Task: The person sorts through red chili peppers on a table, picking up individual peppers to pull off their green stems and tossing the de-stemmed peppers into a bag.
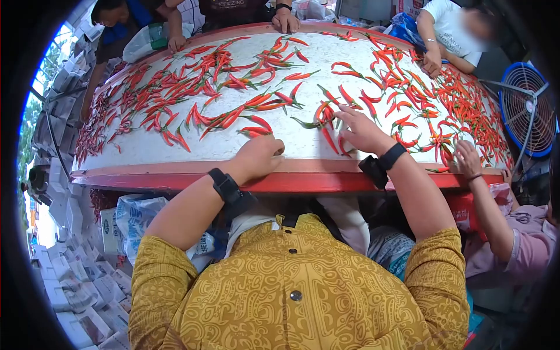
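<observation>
White tabletop (297,146) carries scattered red chillies (230,119); another person's hand (286,22) rests at its far side. Right hand (361,129), fingers spread, is nearer a chilli bunch (322,112) just left of it, one chilli (329,141) pointing nearwards. Left hand (259,156) curls its fingers together; whether around anything, I cannot tell.

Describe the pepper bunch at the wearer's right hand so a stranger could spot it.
Start at the white table, near side, facing the yellow shirt. There the wearer's right hand reaches over the top. Among its neighbours, only this bunch lies at that hand's fingertips.
</observation>
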Motion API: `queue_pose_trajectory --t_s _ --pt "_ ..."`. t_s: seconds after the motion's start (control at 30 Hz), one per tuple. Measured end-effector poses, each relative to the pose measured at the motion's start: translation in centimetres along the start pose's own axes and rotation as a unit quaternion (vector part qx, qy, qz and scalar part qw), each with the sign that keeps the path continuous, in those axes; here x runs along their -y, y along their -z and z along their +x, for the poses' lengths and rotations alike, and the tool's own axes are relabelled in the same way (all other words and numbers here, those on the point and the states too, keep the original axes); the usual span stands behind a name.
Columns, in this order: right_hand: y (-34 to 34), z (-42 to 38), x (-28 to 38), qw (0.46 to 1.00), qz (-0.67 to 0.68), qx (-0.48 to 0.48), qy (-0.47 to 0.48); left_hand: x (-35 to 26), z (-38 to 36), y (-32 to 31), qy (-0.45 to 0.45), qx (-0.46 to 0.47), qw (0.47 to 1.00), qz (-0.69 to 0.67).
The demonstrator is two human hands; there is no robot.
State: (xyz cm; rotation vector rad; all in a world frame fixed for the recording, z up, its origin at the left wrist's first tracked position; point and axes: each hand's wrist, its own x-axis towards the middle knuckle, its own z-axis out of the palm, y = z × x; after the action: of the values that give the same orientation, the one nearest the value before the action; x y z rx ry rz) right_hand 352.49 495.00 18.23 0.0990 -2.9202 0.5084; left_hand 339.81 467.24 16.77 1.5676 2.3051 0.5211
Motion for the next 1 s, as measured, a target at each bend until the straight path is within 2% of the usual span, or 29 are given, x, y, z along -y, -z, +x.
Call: queue_pose_trajectory --t_s 0.07,0.1,0.13,0.17,0.23,0.3,0.33,0.4,0.43,0.47,0.53,0.6,0.67,0.77,0.83,0.87,0.93,0.97,1.0 --pt "2.0 -1.0 1.5 0.995 0.052 0.063 -0.054 1.2 1.6 -0.9 -0.012 -0.077 0.996 0.045" --pt "2.4 -2.1 2.1 0.99 0.101 0.075 -0.056 1.3 2.1 -1.5 -0.011 -0.08 0.996 0.044" --pt "2.8 -2.3 2.6 0.972 0.142 0.176 -0.065 1.2 2.6 -1.9 -0.044 -0.191 0.978 0.068" --pt "2.5 -2.9 3.1 0.965 0.14 0.213 -0.054 1.1 2.8 -2.3 -0.076 -0.298 0.947 0.093" --pt "2.2 -4.4 3.3 0.958 0.137 0.249 -0.04 -0.4 3.4 -2.3 -0.076 -0.271 0.959 0.046" --pt "1.5 -5.4 2.7 0.987 0.015 0.128 0.091 -2.2 4.0 -2.5 -0.075 -0.241 0.968 0.0" --pt "1.2 -5.8 2.0 0.987 0.017 0.128 0.093 -3.2 4.3 -2.5 -0.082 -0.242 0.967 0.007" --pt "1.1 -6.6 0.6 0.993 -0.061 0.048 0.085 -3.8 5.1 -2.5 -0.089 -0.244 0.966 0.017" --pt "1.5 -7.3 0.3 0.993 -0.056 -0.015 0.106 -3.5 5.7 -2.2 -0.064 -0.249 0.966 0.013" --pt "2.1 -7.9 0.0 0.993 -0.057 -0.016 0.105 -3.3 6.2 -2.2 -0.041 -0.253 0.966 0.008" --pt "3.5 -9.4 -0.5 0.993 0.021 0.113 -0.008 -4.1 7.0 -2.6 -0.044 -0.255 0.966 0.008" --pt "4.1 -10.9 -2.1 0.994 0.011 0.111 0.001 -5.9 7.1 -4.0 -0.035 -0.13 0.984 -0.115" --pt "4.7 -11.9 -3.9 0.995 0.022 0.093 -0.014 -8.4 7.5 -5.6 -0.137 -0.076 0.987 -0.044" --pt "4.9 -13.3 -7.8 0.999 -0.03 0.03 0.008 -11.1 8.5 -7.5 -0.134 -0.116 0.984 -0.013" --pt "6.6 -14.0 -8.4 0.998 -0.028 -0.042 0.033 -12.2 9.4 -8.4 -0.062 -0.232 0.967 0.084" --pt "7.7 -14.5 -8.5 0.998 -0.031 -0.042 0.031 -12.6 9.6 -8.7 -0.065 -0.233 0.967 0.081" --pt "9.7 -15.4 -8.6 0.99 0.045 0.063 -0.117 -13.4 9.8 -8.7 -0.05 -0.258 0.963 0.058" --pt "10.2 -15.8 -9.2 0.987 0.026 0.104 -0.117 -13.7 10.1 -8.8 -0.076 -0.253 0.964 0.042" --pt "10.4 -16.5 -9.8 0.987 0.025 0.103 -0.119 -14.4 10.3 -8.8 -0.079 -0.252 0.964 0.042"
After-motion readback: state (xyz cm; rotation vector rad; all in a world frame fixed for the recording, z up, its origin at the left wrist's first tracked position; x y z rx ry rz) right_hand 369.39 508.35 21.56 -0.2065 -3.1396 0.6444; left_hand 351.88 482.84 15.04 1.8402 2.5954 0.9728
